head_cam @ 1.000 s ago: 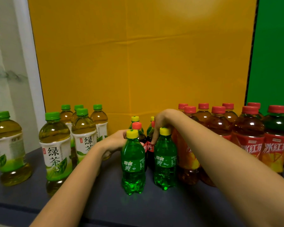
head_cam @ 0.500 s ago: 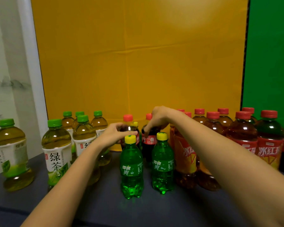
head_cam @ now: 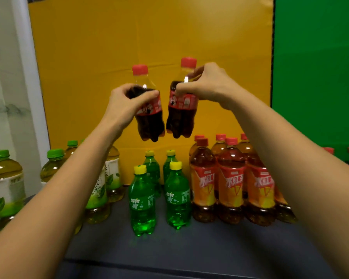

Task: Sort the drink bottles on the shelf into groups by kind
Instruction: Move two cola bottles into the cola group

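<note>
1. My left hand point(head_cam: 122, 106) grips one cola bottle point(head_cam: 148, 109), my right hand point(head_cam: 207, 85) another cola bottle point(head_cam: 181, 103), both aloft at twelve o'clock above the shelf point(head_cam: 189, 244).
2. Iced-tea bottles point(head_cam: 231, 184) at three o'clock read "冰红"; the colas' red labels are illegible.

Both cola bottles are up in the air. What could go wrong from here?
1. The left hand and right hand hold the left cola bottle and right cola bottle high by pinch grips; either may slip.
2. A drop would hit the green soda bottles directly below.
3. The cola bottoms nearly touch and may knock together.
</note>
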Available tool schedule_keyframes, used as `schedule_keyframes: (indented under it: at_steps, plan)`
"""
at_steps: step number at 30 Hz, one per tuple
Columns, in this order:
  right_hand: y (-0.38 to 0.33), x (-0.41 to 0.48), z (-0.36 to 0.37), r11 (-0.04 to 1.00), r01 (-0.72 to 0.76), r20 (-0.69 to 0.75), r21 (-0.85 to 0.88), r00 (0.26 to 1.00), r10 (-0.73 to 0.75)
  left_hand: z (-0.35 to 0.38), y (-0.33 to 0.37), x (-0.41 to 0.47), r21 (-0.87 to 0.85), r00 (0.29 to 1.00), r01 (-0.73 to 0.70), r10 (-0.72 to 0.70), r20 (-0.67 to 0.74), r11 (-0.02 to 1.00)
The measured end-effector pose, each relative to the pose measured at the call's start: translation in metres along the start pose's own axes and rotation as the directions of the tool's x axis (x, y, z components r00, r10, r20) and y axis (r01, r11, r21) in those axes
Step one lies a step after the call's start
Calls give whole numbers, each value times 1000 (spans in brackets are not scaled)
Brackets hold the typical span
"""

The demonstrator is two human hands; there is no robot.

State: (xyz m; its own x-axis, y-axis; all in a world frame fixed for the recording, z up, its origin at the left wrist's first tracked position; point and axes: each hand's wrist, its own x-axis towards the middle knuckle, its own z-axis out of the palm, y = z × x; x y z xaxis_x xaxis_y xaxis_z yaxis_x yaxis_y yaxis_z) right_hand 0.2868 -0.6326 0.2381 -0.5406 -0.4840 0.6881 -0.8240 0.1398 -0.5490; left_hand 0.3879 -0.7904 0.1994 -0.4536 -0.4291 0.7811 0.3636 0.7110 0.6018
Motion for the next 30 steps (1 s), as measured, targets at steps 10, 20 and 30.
schedule_keyframes:
  at_steps: [10,20,30]
  plan:
    - [79,-97,-125,996,-78,1,32,997,79,117,72,-66,-139,962,58,-19,271,989]
    - [210,-180,-243,981,-188,-18,-49,982,187,281,94,-137,-245,901,199,-79,427,949]
    - [313,-227,-265,944,-282,118,171,957,265,383,68,-192,-109,859,325,-245,450,939]
